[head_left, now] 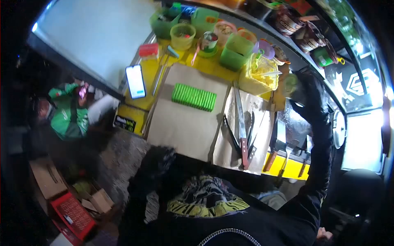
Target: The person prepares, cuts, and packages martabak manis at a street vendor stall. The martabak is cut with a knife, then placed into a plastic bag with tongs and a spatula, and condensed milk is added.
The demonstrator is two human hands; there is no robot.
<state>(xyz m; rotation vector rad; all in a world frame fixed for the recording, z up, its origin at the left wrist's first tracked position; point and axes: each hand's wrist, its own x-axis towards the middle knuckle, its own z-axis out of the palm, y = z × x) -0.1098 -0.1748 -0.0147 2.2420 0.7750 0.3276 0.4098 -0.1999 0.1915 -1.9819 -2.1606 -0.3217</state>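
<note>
A green block cut into narrow slices (194, 97) lies on brown paper (180, 131) in the middle of the worktop. My right hand (305, 92), in a black glove, is stretched out to the far right. It grips a pale green, round container (291, 86), blurred, whose kind I cannot make out. My left hand (162, 159), also gloved in black, hangs low by the front edge of the worktop, below the paper; its fingers merge into the dark. A long knife (241, 127) with a brown handle rests on a second paper sheet, beside dark tongs (232, 137).
Behind the paper stand green tubs (237, 51) and a square tub of yellow spread (259, 76). A lit phone (135, 82) lies at the left. Scrapers (280, 135) line the right edge. A person in a green jacket (69, 110) sits left, above a red crate (74, 215).
</note>
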